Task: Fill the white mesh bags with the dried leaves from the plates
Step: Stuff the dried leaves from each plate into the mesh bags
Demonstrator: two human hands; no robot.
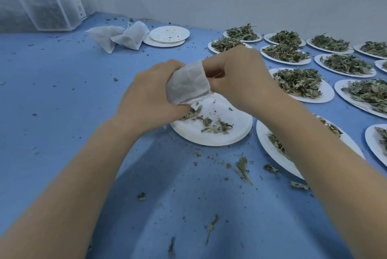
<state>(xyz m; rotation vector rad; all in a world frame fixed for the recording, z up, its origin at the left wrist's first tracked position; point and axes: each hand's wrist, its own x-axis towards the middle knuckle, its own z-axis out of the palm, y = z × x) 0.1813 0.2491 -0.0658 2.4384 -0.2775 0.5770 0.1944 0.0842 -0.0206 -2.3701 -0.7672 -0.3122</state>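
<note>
Loose dried green leaf fragments (243, 167) lie scattered on the blue tabletop (62, 91) nearest the viewer. Beyond them, the left hand (150, 99) grips a small white mesh bag (187, 81) above a round white paper plate (211, 133) holding a few leaves. The right hand (236, 74) pinches the bag's mouth. Risk: a narrow opening would spill leaves. Farther right, full plates (301, 84) wait.

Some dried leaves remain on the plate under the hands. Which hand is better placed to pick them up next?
The right hand, probably. The left hand grips the body of the white mesh bag, while the right hand only pinches its rim, so it could let go and reach the leaves on the plate below.
</note>
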